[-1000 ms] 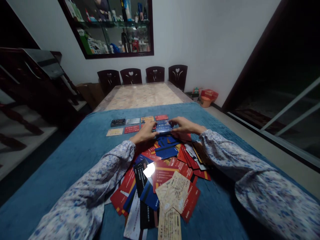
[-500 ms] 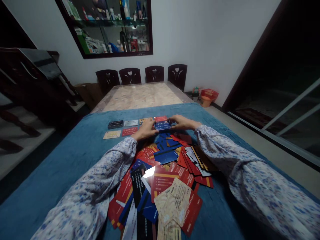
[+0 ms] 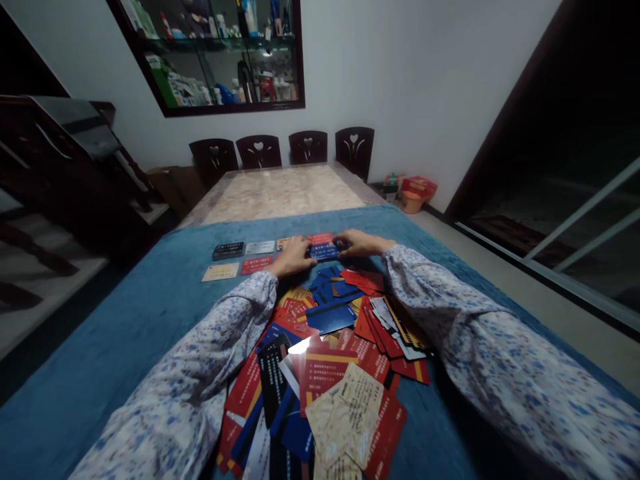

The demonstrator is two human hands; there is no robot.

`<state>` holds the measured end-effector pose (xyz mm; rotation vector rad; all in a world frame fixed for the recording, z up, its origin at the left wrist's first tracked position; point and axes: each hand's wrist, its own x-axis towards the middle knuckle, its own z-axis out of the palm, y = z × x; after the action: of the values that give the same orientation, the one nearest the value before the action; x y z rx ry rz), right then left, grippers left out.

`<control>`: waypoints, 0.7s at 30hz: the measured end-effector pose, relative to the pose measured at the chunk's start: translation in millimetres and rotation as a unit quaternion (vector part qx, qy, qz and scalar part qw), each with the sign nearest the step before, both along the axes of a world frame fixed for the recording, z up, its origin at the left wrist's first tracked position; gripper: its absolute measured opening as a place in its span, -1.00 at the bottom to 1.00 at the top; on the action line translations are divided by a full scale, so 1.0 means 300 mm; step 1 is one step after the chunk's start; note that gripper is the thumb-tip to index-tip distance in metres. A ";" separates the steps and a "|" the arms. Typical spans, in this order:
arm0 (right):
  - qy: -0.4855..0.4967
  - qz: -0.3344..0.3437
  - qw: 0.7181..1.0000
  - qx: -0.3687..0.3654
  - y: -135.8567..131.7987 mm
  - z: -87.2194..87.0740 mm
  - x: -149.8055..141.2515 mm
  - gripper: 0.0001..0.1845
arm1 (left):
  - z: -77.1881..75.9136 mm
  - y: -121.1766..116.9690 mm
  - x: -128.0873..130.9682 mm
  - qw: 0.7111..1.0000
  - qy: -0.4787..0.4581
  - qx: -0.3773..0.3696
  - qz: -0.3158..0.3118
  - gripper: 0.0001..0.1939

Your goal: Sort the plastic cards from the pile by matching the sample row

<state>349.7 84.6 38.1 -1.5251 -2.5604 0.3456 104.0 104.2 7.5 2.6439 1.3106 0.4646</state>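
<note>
My left hand [image 3: 294,256] and my right hand [image 3: 359,244] grip a blue card [image 3: 324,251] from its two short sides, at the right end of the laid-out cards. Just behind it shows the edge of a red card [image 3: 319,237]. To the left, a black card stack [image 3: 229,250], a silver card [image 3: 260,247] and a partly covered yellow card [image 3: 283,244] form a back row. In front of them lie a beige card [image 3: 221,271] and another red card [image 3: 257,265]. Between my forearms spreads a loose heap of red, blue, black and beige cards [image 3: 330,357].
A blue cloth [image 3: 145,313] covers the near part of the table, with the marbled tabletop [image 3: 295,190] beyond. Several dark chairs [image 3: 309,147] stand at the far end. An orange bucket [image 3: 412,200] is on the floor at the right.
Both hands stay at the blue card, with almost no movement. The whole view has shifted very slightly, and the sleeves have moved a little near the heap.
</note>
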 end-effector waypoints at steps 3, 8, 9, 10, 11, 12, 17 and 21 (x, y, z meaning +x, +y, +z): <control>-0.008 0.002 1.000 -0.009 0.008 -0.008 -0.002 -0.53 | -0.004 0.006 0.004 1.000 0.018 0.005 0.003 -0.63; -0.010 -0.003 1.000 -0.028 0.024 -0.019 -0.005 -0.51 | -0.003 0.009 0.012 0.999 0.053 -0.007 0.007 -0.61; -0.009 -0.005 0.999 -0.031 0.028 -0.021 -0.006 -0.51 | -0.002 0.008 0.013 0.998 0.059 -0.008 0.009 -0.61; -0.009 -0.006 0.999 -0.032 0.031 -0.023 -0.007 -0.52 | -0.001 0.007 0.015 0.998 0.064 -0.007 0.012 -0.60; -0.008 -0.006 0.999 -0.033 0.033 -0.025 -0.008 -0.53 | 0.001 0.006 0.016 0.998 0.068 -0.005 0.014 -0.60; -0.008 -0.005 0.999 -0.035 0.035 -0.027 -0.009 -0.54 | 0.003 0.004 0.018 0.997 0.072 -0.003 0.016 -0.60; -0.006 -0.006 0.999 -0.041 0.033 -0.030 -0.012 -0.57 | 0.012 -0.003 0.022 0.996 0.083 -0.007 0.018 -0.59; -0.004 -0.010 0.999 -0.032 0.027 -0.030 -0.015 -0.60 | 0.017 -0.010 0.024 0.996 0.080 -0.007 0.026 -0.60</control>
<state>345.2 92.8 29.2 -1.5744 -2.5630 0.4229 111.3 101.1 12.7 2.6872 1.4255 0.2540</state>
